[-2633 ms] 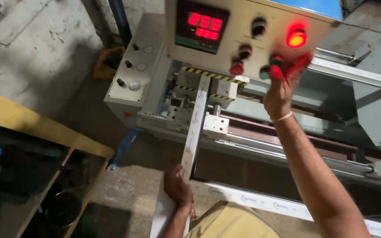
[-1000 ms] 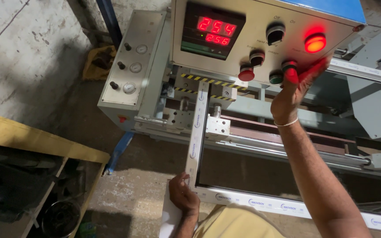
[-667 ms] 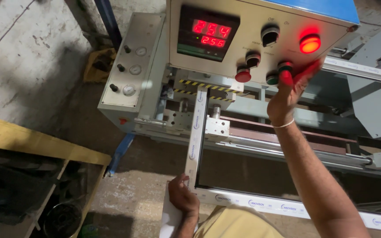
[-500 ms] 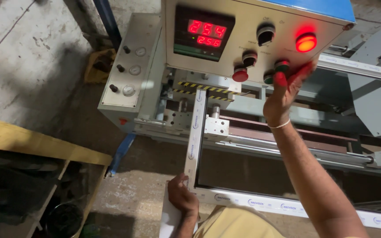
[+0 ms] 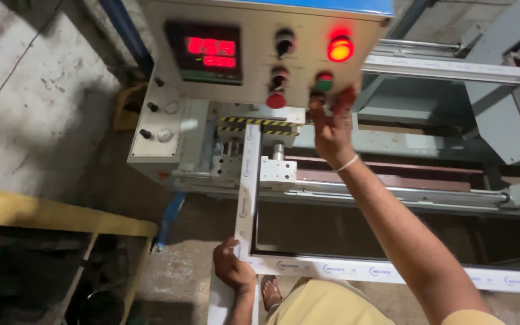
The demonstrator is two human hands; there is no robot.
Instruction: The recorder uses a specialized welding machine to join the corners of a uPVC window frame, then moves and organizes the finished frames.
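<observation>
The left hand [image 5: 233, 272] is gripping, fingers curled, the corner of one white profile frame [image 5: 248, 186], where two bars are meeting: one running up into the machine clamp [image 5: 277, 170], one running right along the bottom. The right hand [image 5: 331, 123] is reaching up with fingers loosely extended, fingertips touching the lower edge of the control panel [image 5: 254, 36] beside the green push button [image 5: 324, 82]. The panel is carrying one red digital display [image 5: 211, 53], one lit red lamp [image 5: 339, 49], one black selector knob [image 5: 284, 42] and one red mushroom button [image 5: 276, 99]. Open floor is lying left of the frame.
</observation>
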